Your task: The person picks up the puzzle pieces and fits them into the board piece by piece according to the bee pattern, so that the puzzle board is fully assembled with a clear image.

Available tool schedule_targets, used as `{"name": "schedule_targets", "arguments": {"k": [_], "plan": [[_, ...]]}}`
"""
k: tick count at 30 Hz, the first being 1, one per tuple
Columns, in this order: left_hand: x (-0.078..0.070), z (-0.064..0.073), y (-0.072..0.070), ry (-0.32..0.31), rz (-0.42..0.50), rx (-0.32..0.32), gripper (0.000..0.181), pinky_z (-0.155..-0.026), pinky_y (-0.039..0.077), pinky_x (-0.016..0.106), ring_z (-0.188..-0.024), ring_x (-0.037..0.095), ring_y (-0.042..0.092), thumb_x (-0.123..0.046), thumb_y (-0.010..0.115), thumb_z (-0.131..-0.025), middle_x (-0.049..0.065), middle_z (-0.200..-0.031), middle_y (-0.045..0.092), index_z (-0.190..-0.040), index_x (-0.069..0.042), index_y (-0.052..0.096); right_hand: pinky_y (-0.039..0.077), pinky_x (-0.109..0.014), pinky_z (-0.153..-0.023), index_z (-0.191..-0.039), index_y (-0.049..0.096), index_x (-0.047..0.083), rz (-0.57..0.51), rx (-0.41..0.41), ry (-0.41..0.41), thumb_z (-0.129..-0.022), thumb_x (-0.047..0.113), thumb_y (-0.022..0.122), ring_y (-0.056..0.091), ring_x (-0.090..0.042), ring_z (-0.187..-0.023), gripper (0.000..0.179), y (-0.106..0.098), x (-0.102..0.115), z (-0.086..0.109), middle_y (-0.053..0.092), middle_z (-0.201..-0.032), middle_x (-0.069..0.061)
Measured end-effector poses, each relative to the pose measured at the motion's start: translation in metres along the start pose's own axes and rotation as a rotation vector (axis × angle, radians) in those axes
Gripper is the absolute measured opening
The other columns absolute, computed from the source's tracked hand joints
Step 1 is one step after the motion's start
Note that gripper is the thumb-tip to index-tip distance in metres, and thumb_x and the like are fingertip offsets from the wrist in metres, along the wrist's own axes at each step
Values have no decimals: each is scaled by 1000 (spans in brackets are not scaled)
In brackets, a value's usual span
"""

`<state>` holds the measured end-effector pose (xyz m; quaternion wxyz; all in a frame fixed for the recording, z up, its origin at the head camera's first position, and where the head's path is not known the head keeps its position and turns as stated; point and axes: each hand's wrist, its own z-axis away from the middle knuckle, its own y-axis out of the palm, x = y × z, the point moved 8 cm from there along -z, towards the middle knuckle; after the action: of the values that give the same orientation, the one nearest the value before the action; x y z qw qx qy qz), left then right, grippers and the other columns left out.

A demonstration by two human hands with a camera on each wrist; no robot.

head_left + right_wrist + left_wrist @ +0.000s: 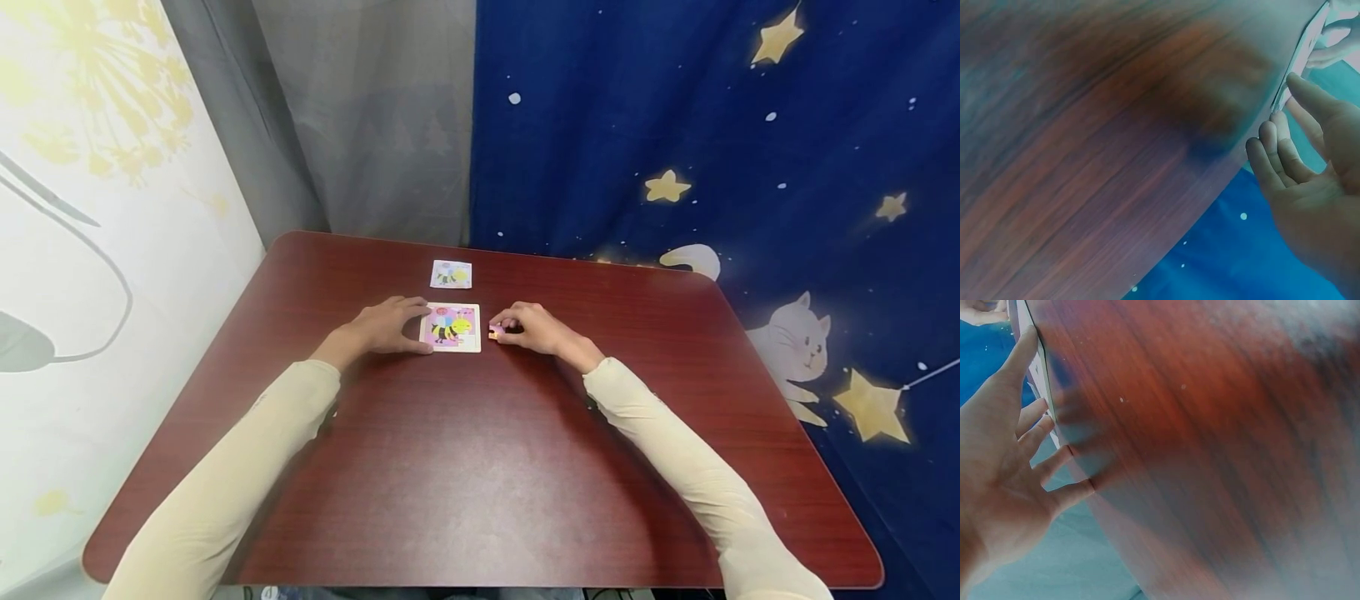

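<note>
A square jigsaw puzzle (453,327) with a bee picture lies in a pale frame on the table. A patch near its lower right is pale, without the picture. My left hand (388,325) rests at the frame's left side with fingers spread, thumb at the lower edge and index finger near the upper one; the left wrist view shows these fingers nearly straight. Just right of the frame, my right hand (534,327) pinches a small pink and yellow puzzle piece (495,331) between thumb and fingers. The fingers partly cover this piece.
A small card (452,274) with a similar bee picture lies behind the puzzle. Everything lies on a reddish-brown table (450,467) with rounded corners. Grey and blue star-patterned curtains (585,133) hang along the far side, a pale one on the left.
</note>
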<state>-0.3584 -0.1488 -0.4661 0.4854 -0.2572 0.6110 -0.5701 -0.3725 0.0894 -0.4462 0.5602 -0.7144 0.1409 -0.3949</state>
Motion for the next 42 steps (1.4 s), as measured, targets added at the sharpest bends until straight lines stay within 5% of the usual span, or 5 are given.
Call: {"name": "schedule_targets", "arguments": {"k": [22,42], "plan": [[-3,3,-3,7,7,1,89,-110,37,67,-151,35,33,-64,75,-86,8,-166,36,-157,-17,48,54,-33,-88,-120,77,10,-40,37,-76,-97,20,76,63,-17,-97,26,18,33,-19,69,-107,-5],[-4,4,-4,3,9,-4,89,-109,38,67,-150,34,34,-65,75,-86,8,-165,37,-156,-18,49,53,-30,-88,-118,79,13,-6,69,-72,-98,20,74,66,-16,-100,21,24,42,-27,71,-109,-3]]}}
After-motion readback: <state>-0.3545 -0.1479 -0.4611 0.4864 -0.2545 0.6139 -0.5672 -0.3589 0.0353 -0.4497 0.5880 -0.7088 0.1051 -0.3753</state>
